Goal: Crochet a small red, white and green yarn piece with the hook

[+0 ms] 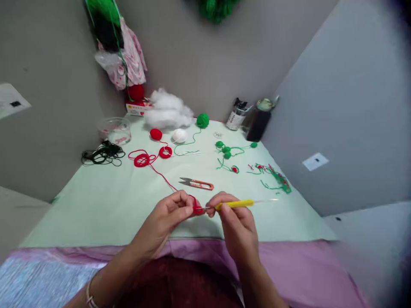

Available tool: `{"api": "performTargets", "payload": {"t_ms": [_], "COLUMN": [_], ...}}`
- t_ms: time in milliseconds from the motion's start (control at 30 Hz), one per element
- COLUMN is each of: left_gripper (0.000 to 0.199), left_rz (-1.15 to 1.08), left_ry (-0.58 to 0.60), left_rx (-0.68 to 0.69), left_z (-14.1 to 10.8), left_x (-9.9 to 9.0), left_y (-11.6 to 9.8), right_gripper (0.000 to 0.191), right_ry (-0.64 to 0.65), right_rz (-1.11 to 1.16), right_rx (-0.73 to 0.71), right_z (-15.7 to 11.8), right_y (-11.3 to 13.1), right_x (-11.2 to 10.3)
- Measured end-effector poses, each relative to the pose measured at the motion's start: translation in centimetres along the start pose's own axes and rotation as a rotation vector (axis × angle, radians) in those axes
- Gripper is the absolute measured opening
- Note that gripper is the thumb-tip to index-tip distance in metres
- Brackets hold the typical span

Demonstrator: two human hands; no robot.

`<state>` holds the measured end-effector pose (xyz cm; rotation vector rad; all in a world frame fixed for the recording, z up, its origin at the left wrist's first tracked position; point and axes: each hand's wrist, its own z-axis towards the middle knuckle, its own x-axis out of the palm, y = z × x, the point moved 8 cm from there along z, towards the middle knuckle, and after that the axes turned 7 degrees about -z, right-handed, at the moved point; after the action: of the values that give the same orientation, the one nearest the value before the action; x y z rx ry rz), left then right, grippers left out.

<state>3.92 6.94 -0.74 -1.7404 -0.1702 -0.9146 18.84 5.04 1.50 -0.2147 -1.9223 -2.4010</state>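
Note:
Between the fingers of my left hand [171, 216] is a small piece of red crochet work [198, 209], pinched near the table's front edge. My right hand [237, 224] grips a crochet hook [237, 204] by its yellow handle. The hook's thin metal end reaches left to the red piece; whether it passes through a loop is too small to tell. Red yarn [162, 176] runs from the work back to a loose coil [141, 160]. Just beyond my hands lie orange-handled thread snips [196, 184], blades pointing left.
Behind are a red ball [156, 134], a white ball [179, 136], a green yarn ball [202, 120] and white stuffing [168, 110]. Black cord [103, 154] and a clear tub [114, 130] sit left. Green crocheted pieces [226, 149], a jar [236, 119] and a dark container [258, 122] stand right.

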Motion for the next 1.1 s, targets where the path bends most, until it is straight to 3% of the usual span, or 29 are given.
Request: {"api": "performTargets", "payload": {"t_ms": [167, 333, 467, 600, 700, 900, 1000, 1100], "left_gripper": [0.021, 0.015, 0.014, 0.029, 0.035, 0.023, 0.015, 0.013], "left_rz": [0.028, 0.097, 0.144, 0.226, 0.158, -0.004, -0.165, -0.214], "left_ry": [0.005, 0.007, 0.051, 0.000, -0.062, -0.108, -0.204, -0.297], "left_rx": [-0.038, 0.027, 0.063, 0.073, 0.068, -0.024, 0.005, 0.135], "left_z": [-0.1, 0.0, 0.3, 0.6, 0.6, 0.4, 1.1, 3.4], "left_x": [0.3, 0.3, 0.5, -0.7, -1.9, -2.9, -4.5, -6.7], "left_y": [0.2, 0.3, 0.2, -0.7, -1.0, 0.0, -1.5, -6.1], "right_gripper": [0.021, 0.016, 0.016, 0.015, 0.016, 0.015, 0.017, 0.035], "right_ry": [0.034, 0.068, 0.083, 0.066, 0.109, 0.276, 0.379, 0.502], "right_rz": [0.170, 0.065, 0.084, 0.256, 0.370, 0.528, 0.579, 0.647], "right_rx": [0.089, -0.050, -0.046, 0.049, 0.116, 0.168, 0.110, 0.015], "right_z": [0.2, 0.1, 0.1, 0.4, 0.3, -1.2, -1.8, -2.1], "right_y": [-0.7, -0.2, -0.5, -0.7, -0.6, -0.4, -0.1, 0.6], "right_x": [0.5, 0.8, 1.3, 1.0, 0.8, 0.0, -0.1, 0.1]}}
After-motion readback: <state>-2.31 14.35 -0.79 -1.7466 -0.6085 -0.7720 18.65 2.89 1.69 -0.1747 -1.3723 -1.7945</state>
